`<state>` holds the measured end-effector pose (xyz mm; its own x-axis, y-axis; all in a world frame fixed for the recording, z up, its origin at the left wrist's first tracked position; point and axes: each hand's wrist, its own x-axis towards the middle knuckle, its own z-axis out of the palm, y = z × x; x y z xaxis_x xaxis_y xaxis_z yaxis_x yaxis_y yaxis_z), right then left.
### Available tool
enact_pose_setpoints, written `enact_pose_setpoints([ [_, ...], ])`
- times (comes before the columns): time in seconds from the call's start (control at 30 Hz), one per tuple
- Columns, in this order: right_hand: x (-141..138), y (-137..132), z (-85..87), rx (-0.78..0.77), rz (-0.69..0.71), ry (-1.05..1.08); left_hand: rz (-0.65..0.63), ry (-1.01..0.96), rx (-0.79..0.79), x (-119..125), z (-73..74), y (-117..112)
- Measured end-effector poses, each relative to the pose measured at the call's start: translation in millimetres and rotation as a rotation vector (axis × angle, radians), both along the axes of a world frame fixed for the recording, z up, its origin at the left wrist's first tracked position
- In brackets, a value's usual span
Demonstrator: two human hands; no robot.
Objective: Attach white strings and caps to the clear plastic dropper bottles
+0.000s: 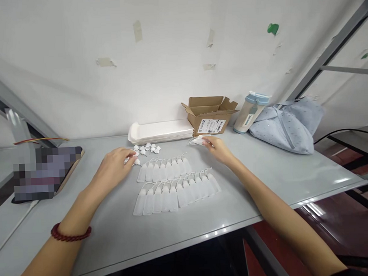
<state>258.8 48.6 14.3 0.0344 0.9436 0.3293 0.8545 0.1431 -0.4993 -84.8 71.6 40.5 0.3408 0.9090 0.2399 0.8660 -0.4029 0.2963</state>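
Observation:
My left hand (116, 163) reaches over the table with thumb and fingertips closed around a small white cap in a cluster of white caps (147, 147). My right hand (216, 148) is near the cardboard box, its thumb and fingers pinching a small white plastic bottle (198, 141); the fingers partly hide it. Thin white strands stick out at its left end. Between my hands, small flat translucent bottles lie in two slanted rows, a back row (163, 170) and a longer front row (174, 196). Each has a thin white cord or tube at its neck.
Behind the caps lies a stack of white trays (164, 131). An open cardboard box (212, 120) stands beside it, then a tumbler (251, 112) and a light blue cloth bag (285, 129). A blurred-out phone (76, 159) with a cable is at the left. The grey table (121, 238) ends in front.

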Motion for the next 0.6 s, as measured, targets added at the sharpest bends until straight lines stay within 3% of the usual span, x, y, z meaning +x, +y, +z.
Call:
enact_pose_setpoints([
  [0.27, 10.8, 4.7, -12.1, -0.043, -0.007, -0.052, -0.028, -0.007, 0.024, -2.9, -4.3, 2.7],
  [0.6, 15.1, 6.6, -14.6, -0.029, -0.026, -0.049, -0.068, 0.048, 0.025, -6.1, -10.3, 6.6],
])
